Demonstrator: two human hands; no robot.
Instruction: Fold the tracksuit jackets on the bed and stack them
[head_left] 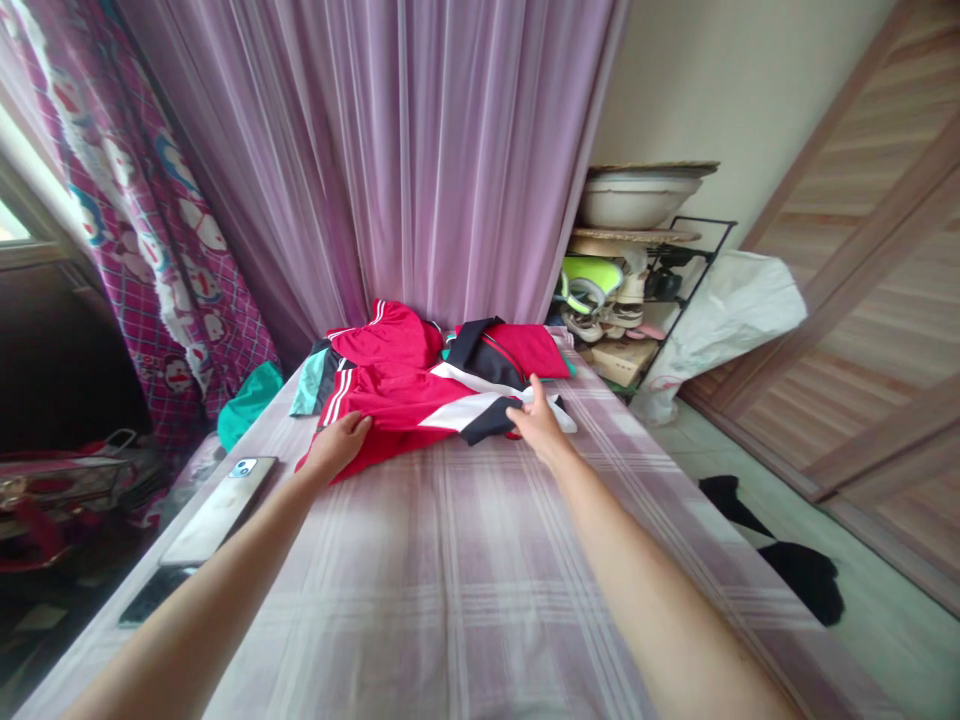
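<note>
A red sports top [390, 392] with white and black panels and white stripes along one sleeve is spread over the far part of the bed. My left hand [343, 445] is closed on its striped left end, thumb and fingers pressed together on the cloth. At the other end, my right hand [538, 420] grips the black panel with its thumb, while the index finger points up, away from the thumb. The remaining right fingers are partly hidden. Just behind lie another red striped garment [397, 335] and a red piece of clothing [532, 348] with a black part across it.
Plaid sheet [420, 580] covers the bed. A phone [221, 510] and a dark device [154, 595] lie near its left edge, by a teal cloth [251, 400]. Purple curtains [420, 150] hang behind. To the right are a shoe rack [626, 370], a white bag [727, 320] and black cloth [802, 580] on the floor.
</note>
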